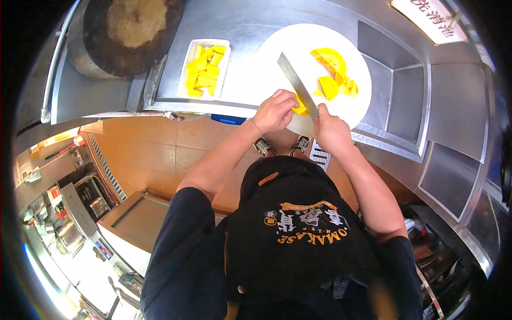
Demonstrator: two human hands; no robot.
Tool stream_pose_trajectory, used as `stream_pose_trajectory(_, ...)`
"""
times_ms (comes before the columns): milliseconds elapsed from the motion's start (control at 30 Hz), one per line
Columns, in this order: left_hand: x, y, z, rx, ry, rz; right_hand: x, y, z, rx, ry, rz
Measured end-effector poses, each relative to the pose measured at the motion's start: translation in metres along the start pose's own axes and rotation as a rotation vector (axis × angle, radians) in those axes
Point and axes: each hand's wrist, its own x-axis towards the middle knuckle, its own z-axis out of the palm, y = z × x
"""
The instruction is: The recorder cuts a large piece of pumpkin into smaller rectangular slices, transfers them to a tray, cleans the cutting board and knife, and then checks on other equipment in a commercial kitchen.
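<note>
My right hand point(333, 127) grips the handle of a broad-bladed kitchen knife point(297, 82), its blade slanting away to the upper left over a round white cutting board point(276, 44). With bent fingers, my left hand point(277, 110) holds a yellow pumpkin piece point(300, 107) against the board, close beside the blade. Farther right on the board lie a curved pumpkin wedge point(334, 62), a smaller chunk point(329, 88) and some stringy pulp scraps point(350, 87). A white rectangular tub point(227, 52) left of the board holds several cut pumpkin chunks point(204, 72).
A steel sink basin point(406, 96) adjoins the board on the right. At the far left stands a thick, dark round chopping block point(90, 40). The steel counter's front edge point(200, 107) runs between the tub and me. Behind me is a white-sided cabinet point(132, 220).
</note>
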Motion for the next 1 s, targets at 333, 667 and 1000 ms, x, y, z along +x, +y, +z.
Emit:
stream_pose_trajectory(333,-0.004,-0.006,0.004,0.011,0.024,0.031,-0.048,0.002,-0.032,-0.135,-0.236,0.025)
stream_pose_trajectory(667,-0.005,-0.008,0.006,-0.006,0.047,0.001,-0.032,-0.007,-0.037,-0.090,-0.372,0.042)
stream_pose_trajectory(1000,-0.001,-0.002,0.007,0.063,-0.007,0.053,-0.025,0.003,0.012,0.015,-0.264,-0.010)
